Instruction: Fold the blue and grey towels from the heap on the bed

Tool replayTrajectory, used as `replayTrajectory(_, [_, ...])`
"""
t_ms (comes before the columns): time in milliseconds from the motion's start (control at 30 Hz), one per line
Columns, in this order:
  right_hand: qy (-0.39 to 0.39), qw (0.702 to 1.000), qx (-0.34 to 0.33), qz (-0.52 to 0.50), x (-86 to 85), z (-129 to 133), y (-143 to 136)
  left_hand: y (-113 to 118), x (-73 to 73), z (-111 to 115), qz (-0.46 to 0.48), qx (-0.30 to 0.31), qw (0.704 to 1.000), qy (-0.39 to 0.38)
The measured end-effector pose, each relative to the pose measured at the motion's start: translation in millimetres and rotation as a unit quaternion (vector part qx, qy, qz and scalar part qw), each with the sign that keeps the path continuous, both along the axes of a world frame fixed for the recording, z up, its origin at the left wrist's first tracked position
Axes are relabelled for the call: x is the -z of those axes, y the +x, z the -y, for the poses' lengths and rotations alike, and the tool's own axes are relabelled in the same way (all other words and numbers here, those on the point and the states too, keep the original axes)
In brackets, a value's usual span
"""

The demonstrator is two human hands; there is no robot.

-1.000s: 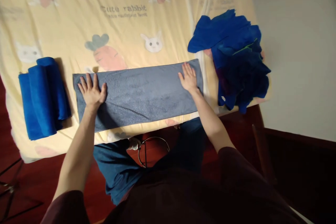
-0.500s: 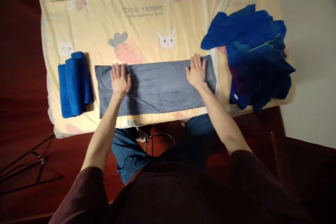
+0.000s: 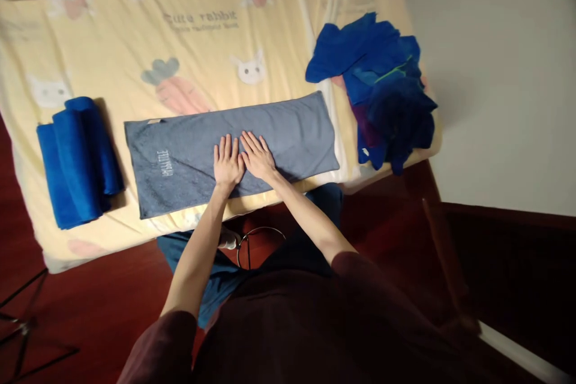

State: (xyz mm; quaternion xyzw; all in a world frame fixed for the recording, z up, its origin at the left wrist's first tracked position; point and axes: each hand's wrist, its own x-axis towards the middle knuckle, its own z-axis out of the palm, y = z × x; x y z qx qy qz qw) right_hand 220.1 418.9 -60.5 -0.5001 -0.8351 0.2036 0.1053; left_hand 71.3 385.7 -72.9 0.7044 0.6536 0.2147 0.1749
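A grey-blue towel (image 3: 292, 126) lies flat in a long strip along the near side of the bed, with white lettering and a small tag at its left end. My left hand (image 3: 228, 163) rests palm down near the towel's middle, fingers stretched out. Right beside it, my right hand (image 3: 257, 155) also lies flat on the cloth, its fingertips pointing up and to the left. The two hands are side by side, close to touching. Neither grips anything.
Folded blue towels (image 3: 78, 162) lie to the left. On the right sits a loose heap of blue cloths (image 3: 382, 90). All rest on a yellow bed cover (image 3: 202, 72) with rabbit and carrot prints. A white wall (image 3: 499, 84) stands to the right; black metal legs (image 3: 22, 329) are at lower left.
Both hands have slid inward from the towel's two ends to its middle, uncovering the lettering and tag. The view has shifted and tilted; the towel stays flat.
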Motion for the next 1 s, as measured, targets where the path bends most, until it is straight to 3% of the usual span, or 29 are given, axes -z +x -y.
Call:
replayTrajectory(100, [0.005, 1.0, 0.018, 0.016, -1.8, -9, 41, -27, -9.5, 8, 0.002, -0.027, 1.0, -0.001])
replayTrajectory(267, [-0.007, 0.988, 0.137, 0.069, 0.1, -23, 151, -105, -22.4, 38, -0.043, -0.133, 0.99, -0.008])
replayTrajectory(367, [0.005, 0.98, 0.176, 0.096, 4.1, -29, 204, -148, -21.3, 48, -0.072, -0.176, 0.982, -0.009])
replayTrajectory(433, [0.019, 0.979, 0.181, 0.096, 7.1, -31, 220, -166, -17.1, 48, -0.087, -0.191, 0.978, -0.002])
replayTrajectory(567, [0.032, 0.979, 0.189, 0.075, 5.9, -34, 222, -172, -12.7, 44, -0.115, -0.205, 0.972, 0.009])
replayTrajectory(667, [0.023, 0.982, 0.176, 0.056, -3.9, -23, 215, -161, -20.4, 52, -0.116, -0.201, 0.973, -0.012])
replayTrajectory(833, [0.019, 0.992, 0.119, 0.042, -11.3, 20, 196, -143, -32.0, 100, -0.095, -0.186, 0.978, -0.025])
replayTrajectory(1000, [0.031, 0.985, 0.167, 0.01, -6.5, 41, 193, -156, -31.4, 144, -0.106, -0.208, 0.972, -0.015])
